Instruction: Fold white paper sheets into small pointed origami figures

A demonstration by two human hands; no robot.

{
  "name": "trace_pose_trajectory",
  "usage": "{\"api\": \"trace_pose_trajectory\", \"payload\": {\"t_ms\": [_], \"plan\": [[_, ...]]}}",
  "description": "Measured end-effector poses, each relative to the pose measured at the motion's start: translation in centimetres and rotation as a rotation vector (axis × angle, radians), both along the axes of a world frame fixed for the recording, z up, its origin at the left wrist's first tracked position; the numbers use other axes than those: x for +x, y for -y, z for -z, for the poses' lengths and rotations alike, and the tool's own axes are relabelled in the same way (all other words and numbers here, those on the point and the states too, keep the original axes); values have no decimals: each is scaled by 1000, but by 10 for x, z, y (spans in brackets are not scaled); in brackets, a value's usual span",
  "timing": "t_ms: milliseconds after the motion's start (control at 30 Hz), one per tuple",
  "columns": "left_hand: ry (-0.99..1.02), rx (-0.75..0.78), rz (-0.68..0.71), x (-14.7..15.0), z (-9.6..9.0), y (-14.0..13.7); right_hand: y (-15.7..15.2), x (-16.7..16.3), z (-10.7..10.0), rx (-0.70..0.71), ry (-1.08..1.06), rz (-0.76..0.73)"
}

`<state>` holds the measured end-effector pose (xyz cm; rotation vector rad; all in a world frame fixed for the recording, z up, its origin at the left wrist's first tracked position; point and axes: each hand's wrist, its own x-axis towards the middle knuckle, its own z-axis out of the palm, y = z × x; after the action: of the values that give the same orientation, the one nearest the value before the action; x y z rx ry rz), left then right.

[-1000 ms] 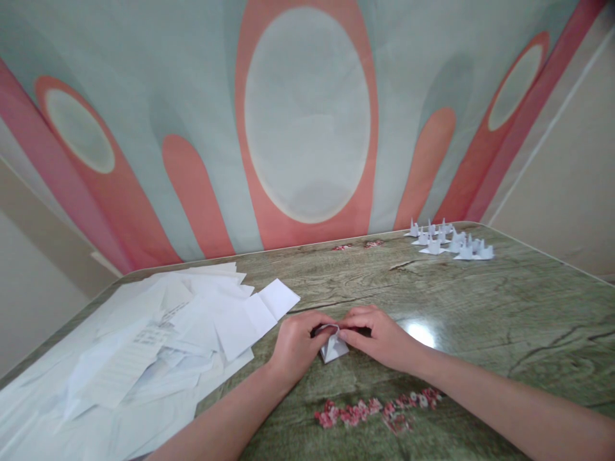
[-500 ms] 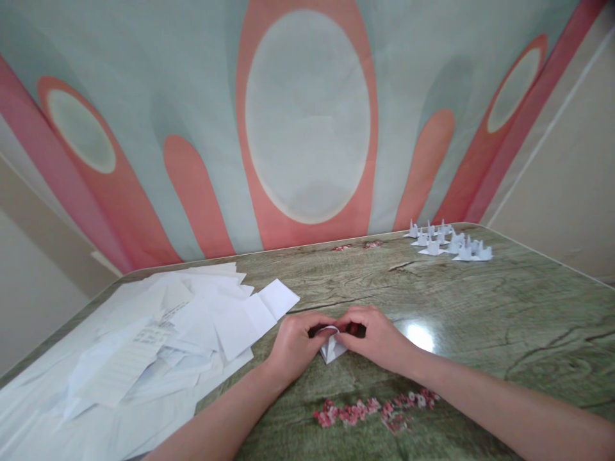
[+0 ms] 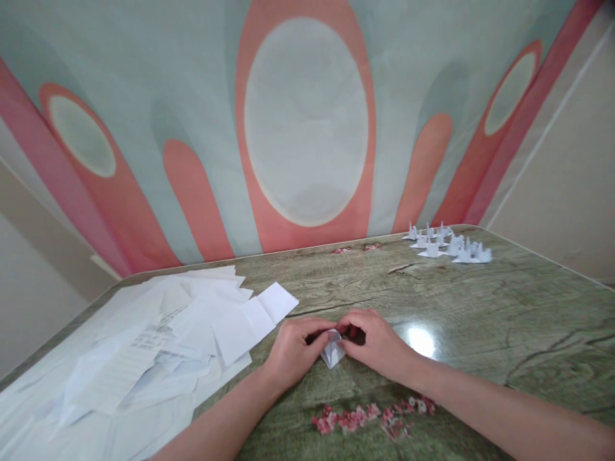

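A small piece of folded white paper [image 3: 332,354] is held just above or on the table near its middle, its lower corner pointing toward me. My left hand [image 3: 298,349] grips its left side between thumb and fingers. On the right side, my right hand [image 3: 372,339] pinches the upper edge with thumb and forefinger. An upper flap of the paper stands lifted and curved between the two thumbs. Part of the paper is hidden behind my fingers.
Loose white sheets [image 3: 144,358] lie in a wide heap at the left, with small paper squares [image 3: 278,302] at its right end. Several folded paper cranes [image 3: 432,248] stand at the far right. The wood-patterned table [image 3: 480,333] meets a patterned backdrop [image 3: 307,128] behind.
My right thumb has drawn slightly away from the left thumb, showing more of the paper's front. Both hands stay on it. The whole view has shifted slightly.
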<state>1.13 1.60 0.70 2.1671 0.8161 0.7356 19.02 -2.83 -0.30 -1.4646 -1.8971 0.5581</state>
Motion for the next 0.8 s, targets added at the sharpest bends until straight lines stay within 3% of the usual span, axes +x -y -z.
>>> {"api": "trace_pose_trajectory", "payload": {"t_ms": [333, 800], "plan": [[-78, 85, 5, 1, -9, 8, -2, -2, 5, 6, -2, 25], [-85, 157, -50, 3, 0, 8, -2, -1, 8, 52, -12, 22]]}}
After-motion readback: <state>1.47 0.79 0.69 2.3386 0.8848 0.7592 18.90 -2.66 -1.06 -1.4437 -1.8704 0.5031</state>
